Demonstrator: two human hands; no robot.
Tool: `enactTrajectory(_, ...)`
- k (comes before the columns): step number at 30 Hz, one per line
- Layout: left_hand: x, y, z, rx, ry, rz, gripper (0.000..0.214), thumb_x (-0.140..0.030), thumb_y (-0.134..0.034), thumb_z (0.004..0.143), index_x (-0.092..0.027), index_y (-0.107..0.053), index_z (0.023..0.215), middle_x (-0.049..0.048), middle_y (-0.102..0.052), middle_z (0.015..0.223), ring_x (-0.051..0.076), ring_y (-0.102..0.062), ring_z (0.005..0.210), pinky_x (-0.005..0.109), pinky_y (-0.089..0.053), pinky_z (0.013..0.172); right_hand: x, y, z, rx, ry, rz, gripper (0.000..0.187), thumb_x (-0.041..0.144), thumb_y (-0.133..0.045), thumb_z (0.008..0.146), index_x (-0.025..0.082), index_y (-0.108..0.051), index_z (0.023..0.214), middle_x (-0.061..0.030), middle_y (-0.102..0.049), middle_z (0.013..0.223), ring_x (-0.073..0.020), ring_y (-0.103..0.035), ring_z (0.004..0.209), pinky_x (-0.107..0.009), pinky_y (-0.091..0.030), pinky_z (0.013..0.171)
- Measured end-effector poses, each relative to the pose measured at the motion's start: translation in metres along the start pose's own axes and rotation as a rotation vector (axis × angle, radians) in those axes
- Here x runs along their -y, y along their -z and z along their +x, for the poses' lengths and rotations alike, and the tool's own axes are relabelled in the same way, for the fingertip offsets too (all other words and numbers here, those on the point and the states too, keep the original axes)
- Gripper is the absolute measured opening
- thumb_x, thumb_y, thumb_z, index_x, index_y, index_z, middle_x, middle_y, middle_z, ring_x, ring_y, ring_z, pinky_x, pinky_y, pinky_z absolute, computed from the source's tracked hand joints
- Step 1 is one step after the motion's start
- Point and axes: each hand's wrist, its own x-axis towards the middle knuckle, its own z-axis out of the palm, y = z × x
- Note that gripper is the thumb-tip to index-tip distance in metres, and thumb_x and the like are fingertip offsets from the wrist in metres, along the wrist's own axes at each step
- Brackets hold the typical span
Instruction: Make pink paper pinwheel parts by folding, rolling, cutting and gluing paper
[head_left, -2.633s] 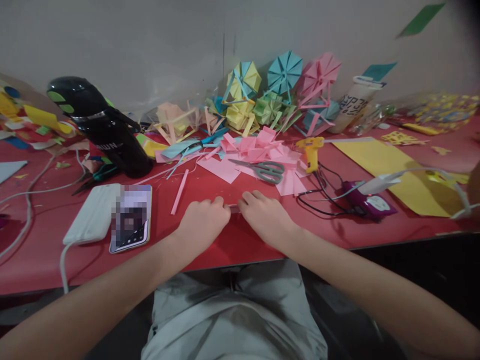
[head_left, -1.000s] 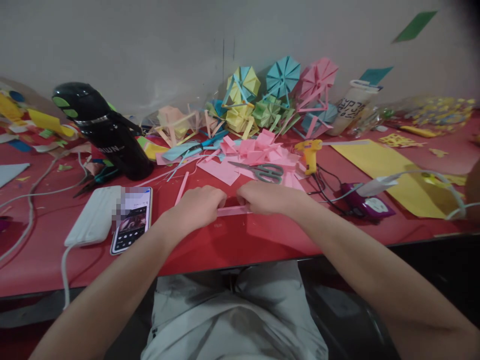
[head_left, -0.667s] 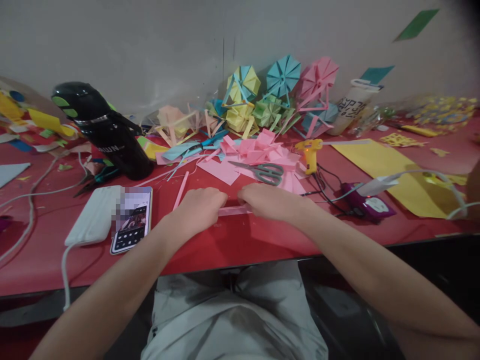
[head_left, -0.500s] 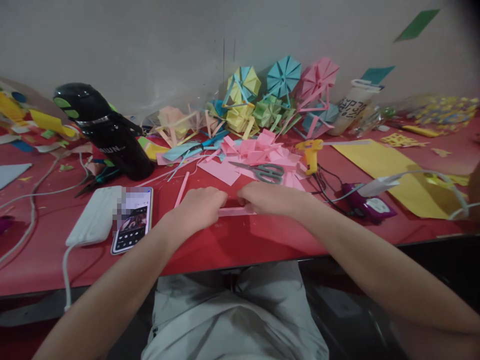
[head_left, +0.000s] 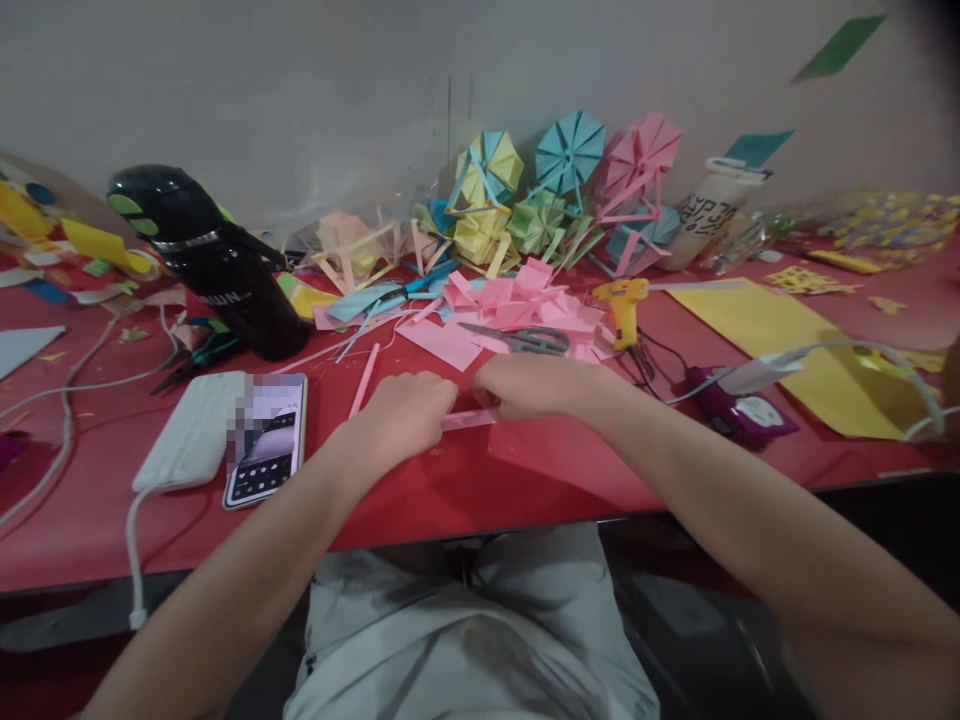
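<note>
My left hand (head_left: 401,412) and my right hand (head_left: 529,385) are both closed on a narrow pink paper strip (head_left: 469,419), each pinching one end just above the red table (head_left: 450,480). Only the strip's short middle part shows between the knuckles. A second loose pink strip (head_left: 365,378) lies just beyond my left hand. Grey-handled scissors (head_left: 525,340) rest on a pile of pink folded paper (head_left: 517,300) right behind my right hand.
A phone (head_left: 266,437) and a white power bank (head_left: 191,428) lie to the left, by a black bottle (head_left: 210,260). A yellow glue gun (head_left: 622,305), a purple plug (head_left: 739,415) with cables and a yellow sheet (head_left: 795,345) are to the right. Paper pinwheels (head_left: 566,165) stand along the wall.
Both hands went from pressing flat on the table to lifting and gripping the pink strip. In the last half second they shifted slightly away from me, still holding it.
</note>
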Motion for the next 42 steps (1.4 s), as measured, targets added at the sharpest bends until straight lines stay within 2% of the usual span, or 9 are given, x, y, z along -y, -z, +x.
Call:
enactTrajectory(6,-0.002,0.001,0.002,-0.047,0.019,-0.002,0.026,-0.004,-0.046,0.085,-0.017,-0.066,0.097,0.0114,-0.070,0.107,0.025,-0.068,0.100,0.030,-0.050,0.074,0.002,-0.003,0.000,-0.082,-0.001,-0.111,0.023,0.012,-0.058,0.084,0.015,-0.071,0.102,-0.0114,-0.073,0.100,-0.0221,-0.066,0.088,-0.027,-0.034,0.061)
enactTrajectory(10,0.003,-0.003,0.003,-0.079,0.019,-0.013,0.029,-0.003,-0.043,0.086,-0.017,-0.066,0.097,0.0118,-0.070,0.105,0.027,-0.068,0.099,0.033,-0.051,0.074,-0.001,-0.011,0.005,-0.132,-0.019,-0.144,0.023,0.011,-0.057,0.086,0.015,-0.070,0.104,-0.0128,-0.073,0.103,-0.0235,-0.068,0.092,-0.027,-0.037,0.064)
enactTrajectory(13,0.009,-0.006,0.004,-0.103,0.011,-0.043,0.029,-0.004,-0.044,0.085,-0.019,-0.067,0.095,0.0104,-0.071,0.103,0.027,-0.068,0.098,0.033,-0.051,0.074,-0.005,-0.020,0.007,-0.186,-0.006,-0.137,0.024,0.009,-0.053,0.088,0.015,-0.069,0.104,-0.0129,-0.073,0.105,-0.0234,-0.068,0.095,-0.027,-0.041,0.067)
enactTrajectory(18,0.009,-0.005,0.004,-0.071,0.023,-0.066,0.028,-0.006,-0.049,0.083,-0.020,-0.069,0.096,0.0091,-0.073,0.103,0.027,-0.069,0.099,0.032,-0.051,0.074,0.000,-0.032,0.003,-0.275,0.026,-0.179,0.028,0.001,-0.045,0.090,0.012,-0.067,0.104,-0.0138,-0.072,0.103,-0.0242,-0.069,0.099,-0.028,-0.046,0.072)
enactTrajectory(24,-0.004,0.000,0.002,-0.075,0.039,0.042,0.026,-0.008,-0.047,0.088,-0.016,-0.069,0.099,0.0125,-0.072,0.105,0.029,-0.070,0.102,0.035,-0.053,0.076,0.009,-0.037,-0.005,-0.302,0.018,-0.259,0.029,-0.002,-0.044,0.091,0.009,-0.067,0.104,-0.0158,-0.070,0.107,-0.0257,-0.069,0.104,-0.030,-0.050,0.077)
enactTrajectory(31,-0.015,-0.001,-0.001,-0.068,0.018,0.140,0.025,-0.004,-0.052,0.086,-0.013,-0.069,0.102,0.0134,-0.071,0.102,0.029,-0.070,0.100,0.033,-0.054,0.076,0.004,-0.032,-0.004,-0.308,0.047,-0.209,0.028,0.000,-0.046,0.092,0.011,-0.069,0.103,-0.0134,-0.072,0.102,-0.0225,-0.070,0.097,-0.028,-0.047,0.073)
enactTrajectory(36,-0.017,-0.005,0.000,-0.098,0.009,0.135,0.027,0.000,-0.049,0.084,-0.011,-0.069,0.100,0.0143,-0.070,0.099,0.031,-0.071,0.097,0.036,-0.054,0.074,0.006,-0.029,0.000,-0.289,0.072,-0.237,0.024,0.001,-0.049,0.092,0.010,-0.071,0.095,-0.0136,-0.073,0.097,-0.0233,-0.070,0.094,-0.028,-0.046,0.071)
enactTrajectory(42,-0.015,-0.002,-0.001,-0.071,0.019,0.093,0.026,-0.004,-0.048,0.087,-0.011,-0.069,0.100,0.0144,-0.070,0.100,0.033,-0.071,0.101,0.038,-0.054,0.075,0.011,-0.035,0.000,-0.291,0.062,-0.287,0.024,0.002,-0.048,0.093,0.010,-0.071,0.094,-0.0139,-0.072,0.099,-0.0240,-0.070,0.094,-0.028,-0.047,0.071)
